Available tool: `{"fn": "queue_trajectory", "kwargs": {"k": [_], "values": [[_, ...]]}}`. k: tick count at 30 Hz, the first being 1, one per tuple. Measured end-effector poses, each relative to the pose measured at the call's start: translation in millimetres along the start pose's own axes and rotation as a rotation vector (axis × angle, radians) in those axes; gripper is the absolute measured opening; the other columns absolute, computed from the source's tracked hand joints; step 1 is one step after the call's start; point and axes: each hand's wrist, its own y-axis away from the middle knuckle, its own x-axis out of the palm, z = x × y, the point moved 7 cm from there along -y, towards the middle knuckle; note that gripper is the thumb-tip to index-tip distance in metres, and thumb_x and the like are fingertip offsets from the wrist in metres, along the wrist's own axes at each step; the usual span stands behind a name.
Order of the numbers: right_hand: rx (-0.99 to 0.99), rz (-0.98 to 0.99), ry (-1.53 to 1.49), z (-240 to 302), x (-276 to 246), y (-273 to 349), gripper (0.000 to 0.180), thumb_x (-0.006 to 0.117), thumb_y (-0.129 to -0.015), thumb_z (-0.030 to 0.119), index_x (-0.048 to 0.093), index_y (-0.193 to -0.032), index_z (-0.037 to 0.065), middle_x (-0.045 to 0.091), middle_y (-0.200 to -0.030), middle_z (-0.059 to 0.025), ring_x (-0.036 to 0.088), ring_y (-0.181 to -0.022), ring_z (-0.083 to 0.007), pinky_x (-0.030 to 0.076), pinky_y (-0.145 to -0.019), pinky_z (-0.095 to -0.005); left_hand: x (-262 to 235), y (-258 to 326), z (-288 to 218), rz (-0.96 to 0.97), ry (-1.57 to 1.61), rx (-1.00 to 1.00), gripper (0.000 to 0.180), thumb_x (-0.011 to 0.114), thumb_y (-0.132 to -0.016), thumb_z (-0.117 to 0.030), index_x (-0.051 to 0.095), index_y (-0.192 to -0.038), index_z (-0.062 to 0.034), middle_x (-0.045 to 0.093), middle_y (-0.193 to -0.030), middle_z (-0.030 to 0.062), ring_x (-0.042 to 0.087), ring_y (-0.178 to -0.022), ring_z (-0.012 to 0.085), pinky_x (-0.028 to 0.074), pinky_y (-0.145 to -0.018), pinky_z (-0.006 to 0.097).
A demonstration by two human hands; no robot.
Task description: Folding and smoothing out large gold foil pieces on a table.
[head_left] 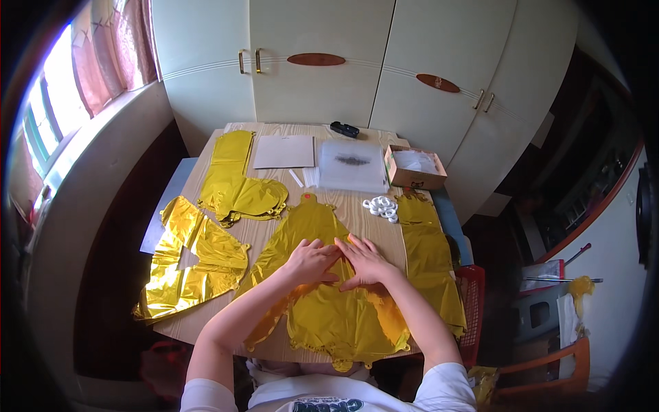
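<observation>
A flat, uninflated gold foil balloon lies in front of me on the table, wide at the near edge and narrowing toward a tab with a red spot at its far end. Both of my hands rest on its middle, fingertips nearly meeting. My left hand lies across the foil with its fingers pointing right. On the foil beside it, my right hand is flat with its fingers spread. Parts of the balloon's sides are hidden under my forearms.
On the wooden table are more gold balloons, an L-shaped foil stack and foil sheets. Farther back are grey card, clear plastic bags, white rolls, an open box and a black object.
</observation>
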Motion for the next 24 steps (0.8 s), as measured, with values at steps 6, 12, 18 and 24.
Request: {"fn": "queue_trajectory", "kwargs": {"k": [6,12,18,24], "values": [[-0.010,0.002,-0.001,1.4,0.1,0.4,0.136,0.069,-0.061,0.080,0.001,-0.157,0.012,0.016,-0.161,-0.0164,0.006,-0.151,-0.0287,0.005,-0.121,-0.0477,7.0,0.5,6.9,0.022,0.010,0.009,0.081,0.068,-0.074,-0.065,0.056,-0.136,-0.0143,0.048,-0.142,0.0021,0.048,-0.119,0.0254,0.038,-0.096,0.040],[-0.068,-0.223,-0.007,15.5,-10.7,25.4,0.103,0.065,-0.077,0.068,0.025,-0.154,0.013,0.027,-0.159,-0.0083,0.013,-0.150,-0.0277,0.011,-0.120,-0.0518,6.0,3.2,6.3,0.040,0.033,0.003,0.083,0.068,-0.074,-0.065,0.054,-0.138,-0.0133,0.048,-0.142,0.0030,0.047,-0.120,0.0259,0.038,-0.097,0.040],[-0.209,-0.403,0.129,47.3,-2.0,65.3,0.043,0.060,-0.093,0.039,0.063,-0.127,0.012,0.056,-0.138,-0.0008,0.040,-0.139,-0.0229,0.025,-0.114,-0.0523,3.3,4.9,5.2,-0.029,0.045,0.019,0.086,0.067,-0.074,-0.065,0.052,-0.140,-0.0111,0.048,-0.142,0.0025,0.047,-0.117,0.0256,0.039,-0.095,0.038],[-0.218,-0.412,0.086,59.8,0.9,90.1,0.040,0.060,-0.094,0.036,0.064,-0.125,0.011,0.061,-0.132,-0.0021,0.044,-0.136,-0.0241,0.029,-0.112,-0.0519,2.9,4.7,5.2,-0.033,0.032,0.032,0.088,0.065,-0.075,-0.066,0.051,-0.141,-0.0090,0.046,-0.146,0.0010,0.048,-0.116,0.0245,0.039,-0.093,0.037]]}}
